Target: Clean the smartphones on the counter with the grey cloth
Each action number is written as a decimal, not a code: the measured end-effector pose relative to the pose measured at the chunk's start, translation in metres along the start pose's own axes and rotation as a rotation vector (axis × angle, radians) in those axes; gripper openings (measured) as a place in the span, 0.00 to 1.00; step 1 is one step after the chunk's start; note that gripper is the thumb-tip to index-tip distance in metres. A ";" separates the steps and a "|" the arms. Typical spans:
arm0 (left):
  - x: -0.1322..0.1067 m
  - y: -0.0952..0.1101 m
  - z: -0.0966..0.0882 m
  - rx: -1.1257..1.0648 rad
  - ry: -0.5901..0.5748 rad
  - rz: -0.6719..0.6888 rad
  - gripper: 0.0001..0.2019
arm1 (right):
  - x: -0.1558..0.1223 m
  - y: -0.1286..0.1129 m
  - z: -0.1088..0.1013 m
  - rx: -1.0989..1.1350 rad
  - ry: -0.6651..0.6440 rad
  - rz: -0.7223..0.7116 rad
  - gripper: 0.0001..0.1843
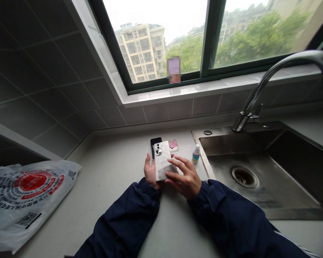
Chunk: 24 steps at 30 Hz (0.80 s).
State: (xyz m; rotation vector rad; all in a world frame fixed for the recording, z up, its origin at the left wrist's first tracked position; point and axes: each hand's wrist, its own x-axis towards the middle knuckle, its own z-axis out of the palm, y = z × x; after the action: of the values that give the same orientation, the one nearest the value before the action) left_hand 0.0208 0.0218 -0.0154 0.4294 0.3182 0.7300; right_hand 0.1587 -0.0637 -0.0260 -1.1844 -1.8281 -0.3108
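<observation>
Countertop [115, 157] beside sink [215, 165], below window [206, 36]: left fingers [147, 160] around pale phone [163, 157], right fingers [176, 175] loosely spread.

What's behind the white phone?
On the counter: a dark phone and a clear case with a pink piece. The white phone covers part of the dark phone; anything else directly behind is hidden.

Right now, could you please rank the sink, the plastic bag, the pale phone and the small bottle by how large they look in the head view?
1. Sink
2. Plastic bag
3. Pale phone, in the left hand
4. Small bottle
The frame cuts off both sink and bag.
</observation>
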 end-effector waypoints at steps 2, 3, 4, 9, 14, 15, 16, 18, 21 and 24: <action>0.001 0.001 -0.001 0.005 0.033 0.017 0.43 | -0.001 0.002 0.000 -0.003 0.018 0.030 0.11; 0.001 0.001 -0.001 0.008 0.045 0.026 0.43 | -0.001 0.002 0.000 -0.009 0.023 0.047 0.13; 0.001 0.001 0.000 0.007 0.052 0.036 0.42 | -0.002 0.003 0.001 -0.017 0.025 0.062 0.14; 0.000 0.001 0.001 -0.023 0.061 0.059 0.42 | -0.003 0.002 0.003 -0.058 0.010 0.112 0.19; 0.000 0.001 -0.002 -0.034 0.060 0.055 0.41 | -0.005 0.000 0.006 -0.046 0.021 0.147 0.21; 0.000 0.001 -0.002 -0.037 0.067 0.055 0.40 | -0.005 -0.001 0.007 -0.038 0.025 0.152 0.21; 0.000 0.001 -0.002 -0.041 0.078 0.056 0.40 | -0.006 -0.001 0.008 -0.027 0.031 0.159 0.22; 0.001 0.000 -0.001 -0.042 0.097 0.072 0.40 | -0.007 -0.002 0.010 -0.002 0.045 0.177 0.22; 0.001 -0.001 0.001 -0.044 0.111 0.083 0.40 | -0.008 -0.003 0.011 0.030 0.058 0.191 0.22; 0.000 -0.001 0.002 -0.053 0.121 0.062 0.40 | -0.006 -0.004 0.009 0.051 0.070 0.182 0.18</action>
State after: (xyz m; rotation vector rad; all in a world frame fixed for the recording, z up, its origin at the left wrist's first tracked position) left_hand 0.0219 0.0209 -0.0141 0.3467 0.3999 0.8248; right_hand 0.1509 -0.0635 -0.0346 -1.2776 -1.6451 -0.1982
